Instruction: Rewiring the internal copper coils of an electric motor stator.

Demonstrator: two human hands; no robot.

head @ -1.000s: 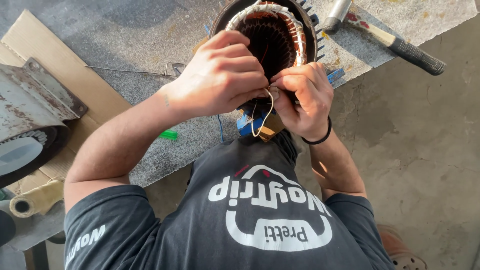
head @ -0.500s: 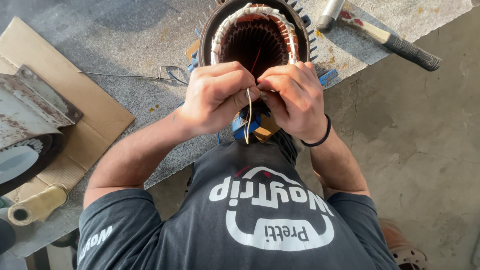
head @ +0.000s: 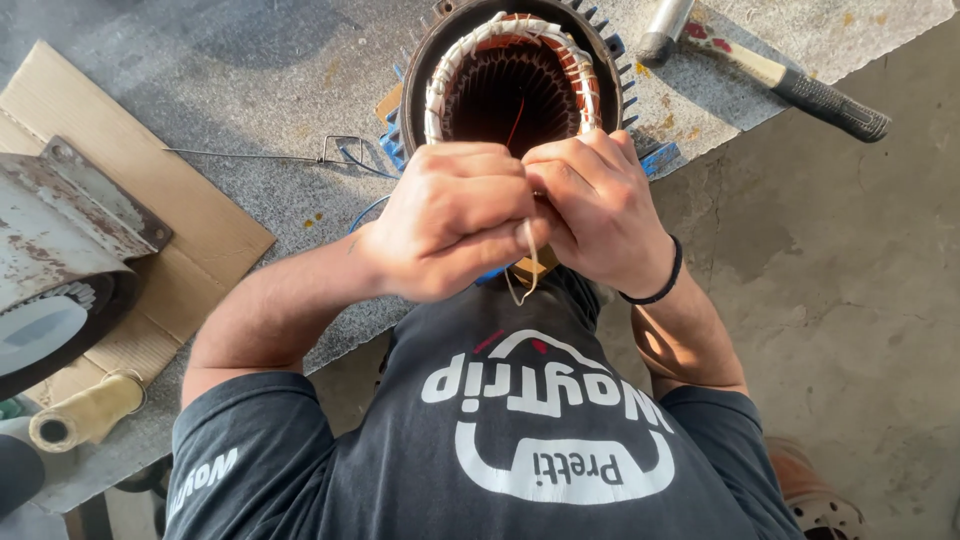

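At the ribbed stator's (head: 515, 75) rim, both hands' fingers (head: 500, 195) apparently pinch a pale cord (head: 527, 265).

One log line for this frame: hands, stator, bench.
left hand: pinching cord | right hand: pinching cord | stator: on bench, windings taped | hammer: idle

Both hands up close together, knuckles nearly touching. Left hand (head: 455, 220) curled into loose fist, fingers pinched tight. Right hand (head: 600, 205) curled too, fingertips meeting left's (black band on that wrist). Forearms angled inward, elbows bent wide.
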